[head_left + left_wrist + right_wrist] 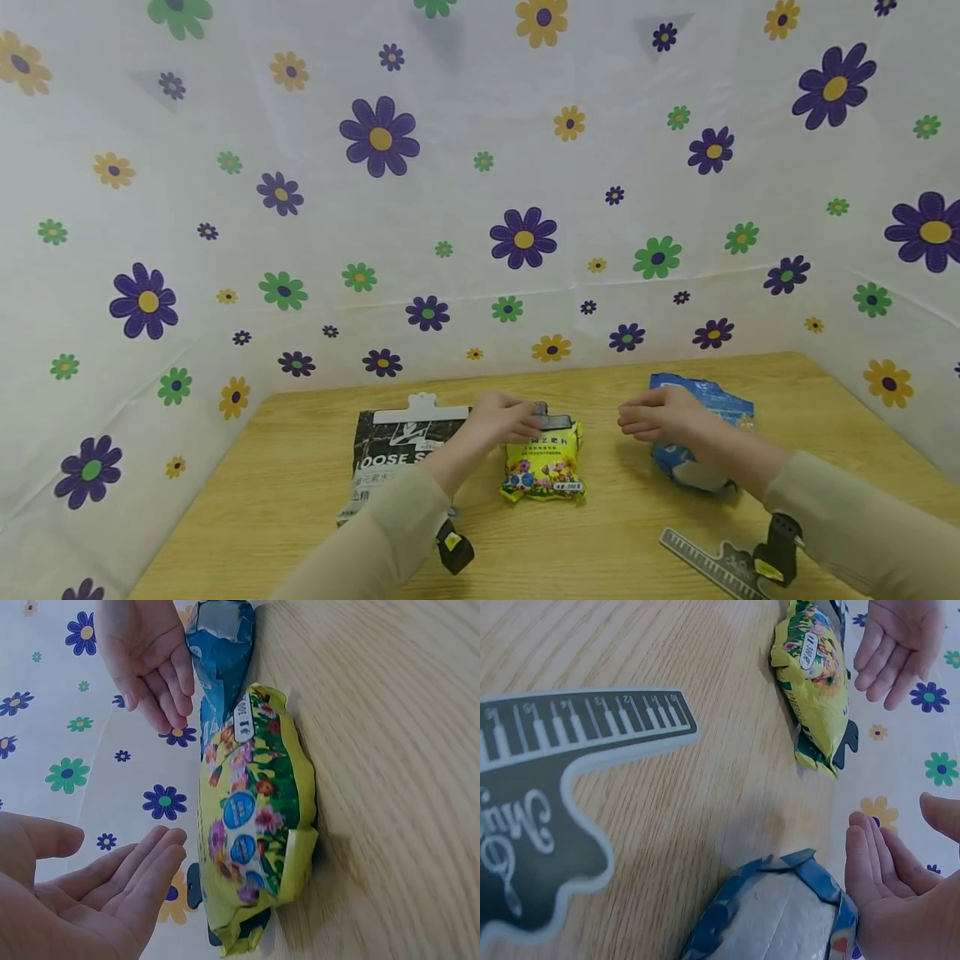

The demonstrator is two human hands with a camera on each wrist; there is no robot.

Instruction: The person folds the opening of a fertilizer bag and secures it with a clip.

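Observation:
My left hand [501,418] hovers with straight fingers at the upper left of a small yellow bag [543,471] printed with flowers. A dark clip [557,422] sits across that bag's top edge, partly hidden behind my fingers. On the right, my right hand [666,415] is held over a blue bag [723,406], palm turned inward and fingers extended. In the left wrist view both palms face the space above the yellow bag [259,802], and neither hand holds anything.
A black bag [372,432] with a white clip [422,410] along its top lies at the left, partly behind my left arm. Near the front right lies a dark piano-shaped clip [592,724] with a keyboard edge. White flowered cloth [450,208] encloses the wooden table [300,475].

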